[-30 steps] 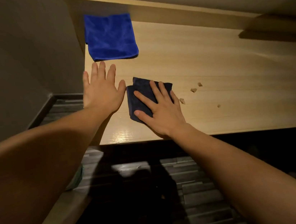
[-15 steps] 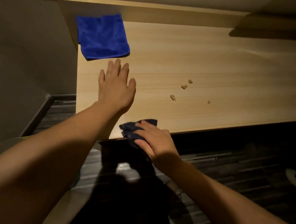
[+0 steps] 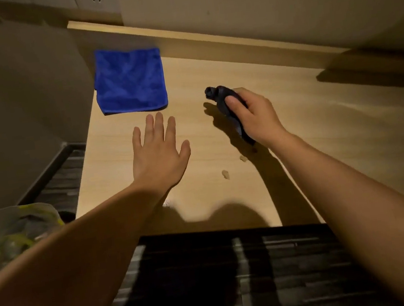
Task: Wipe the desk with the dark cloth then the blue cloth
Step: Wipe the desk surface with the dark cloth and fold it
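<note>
Right hand (image 3: 255, 117) closed around the bunched dark cloth (image 3: 228, 108), held over the wooden surface (image 3: 322, 137), right of the blue cloth (image 3: 130, 81); one end of the dark cloth pokes out past the thumb toward the wall. Left hand (image 3: 158, 153) spread flat, palm down, just in front of the blue cloth, holding nothing. Blue cloth folded square at the back left corner of the surface, untouched. A few small crumbs (image 3: 225, 174) in front of the dark cloth, toward the near edge.

Seemingly mid-way through the dark-cloth pass. To do it well: open the wad out so more fabric meets the wood, press down evenly, and draw in long overlapping strokes that gather the crumbs toward one edge instead of scattering them. Keep clear of the blue cloth until its turn. Use the flat left hand as a brace.
</note>
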